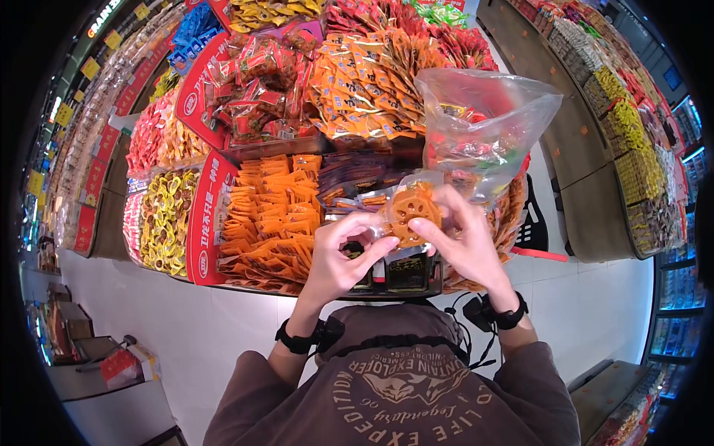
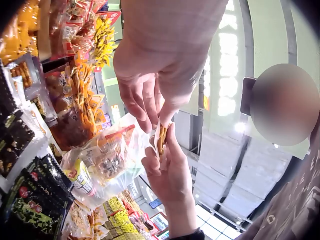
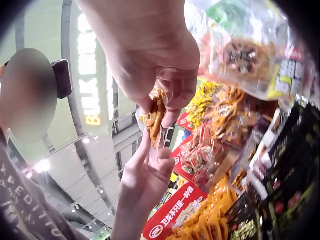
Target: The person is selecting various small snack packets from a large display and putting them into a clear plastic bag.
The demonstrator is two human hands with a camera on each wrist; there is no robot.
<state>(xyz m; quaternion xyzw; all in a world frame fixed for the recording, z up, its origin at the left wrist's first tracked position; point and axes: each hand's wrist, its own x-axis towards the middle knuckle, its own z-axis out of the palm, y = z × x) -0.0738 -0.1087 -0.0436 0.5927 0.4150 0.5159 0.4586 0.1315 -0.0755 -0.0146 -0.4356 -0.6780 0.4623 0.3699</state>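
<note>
A small clear packet of lotus root slices (image 1: 413, 212) is held up between both hands, over the front of the snack display. My right hand (image 1: 467, 236) grips the packet's right side, the thumb lying across its face. At the opposite edge, the left hand (image 1: 346, 253) pinches the wrapper between thumb and fingers. The right wrist view shows the brown slices (image 3: 156, 117) edge-on, with fingertips of both hands close together on the wrapper. Just beyond the right hand stands a clear plastic bag (image 1: 494, 123) with several packaged snacks inside.
Orange packets (image 1: 268, 215) fill the bin on the left, behind a red sign strip (image 1: 210, 223). Black packets (image 2: 37, 200) lie in the near bins. A black basket (image 1: 532, 219) with a red handle is on the floor at right. Shelves of snacks (image 1: 625, 126) line the right aisle.
</note>
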